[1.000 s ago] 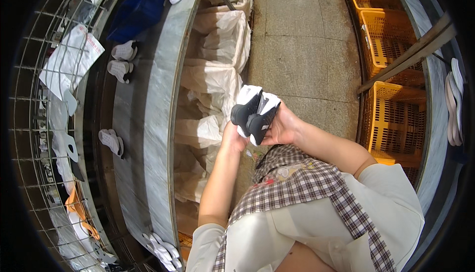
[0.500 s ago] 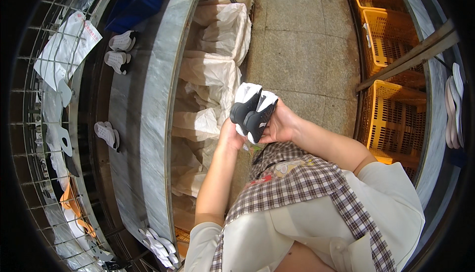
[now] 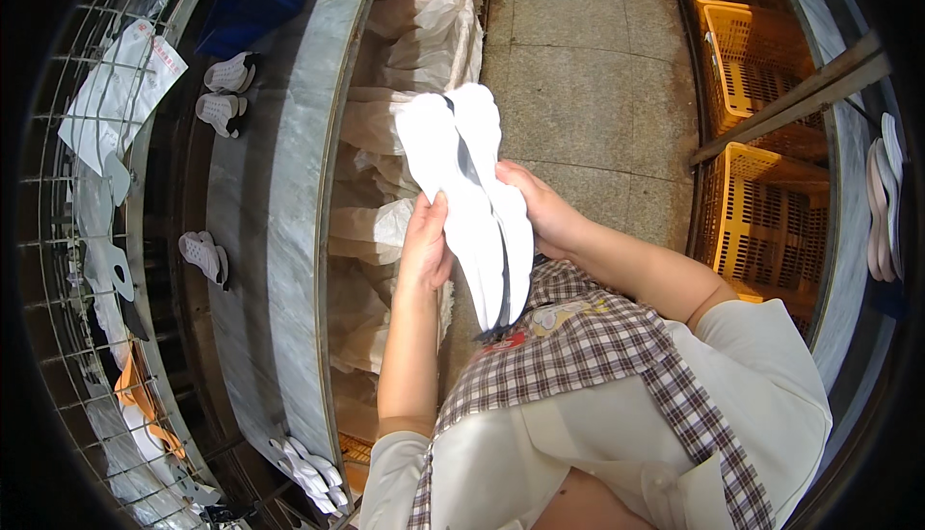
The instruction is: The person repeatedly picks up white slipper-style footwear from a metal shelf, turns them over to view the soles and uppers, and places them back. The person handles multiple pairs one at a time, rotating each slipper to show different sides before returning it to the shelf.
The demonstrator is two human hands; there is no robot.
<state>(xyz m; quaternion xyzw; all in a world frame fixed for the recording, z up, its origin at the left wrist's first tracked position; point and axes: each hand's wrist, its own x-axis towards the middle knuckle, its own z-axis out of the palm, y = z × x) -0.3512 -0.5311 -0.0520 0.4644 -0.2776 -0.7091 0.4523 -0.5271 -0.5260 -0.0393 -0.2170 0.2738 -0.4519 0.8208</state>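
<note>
A pair of shoes is held side by side in front of me, their white soles turned up toward the camera. The left shoe (image 3: 438,159) is gripped along its outer edge by my left hand (image 3: 424,246), thumb lying at the side of the sole. Round the outer edge of the right shoe (image 3: 496,193) closes my right hand (image 3: 541,204), thumb on the sole's rim. A dark strip of the uppers shows between the two soles. The rest of the uppers and most of my fingertips are hidden beneath. The heels point toward my checked apron (image 3: 578,347).
On my left a grey shelf (image 3: 289,145) carries several white shoes (image 3: 222,114), with a wire rack (image 3: 87,193) beyond. Bins lined with pale sheeting (image 3: 424,39) stand under its edge. Yellow crates (image 3: 771,212) line the right, crossed by a bar (image 3: 790,111). Tiled floor (image 3: 597,67) lies between.
The pair has been turned over: dark and white uppers showed before, white soles face up now. It sits closer to the camera, and both hands have shifted to its outer sides.
</note>
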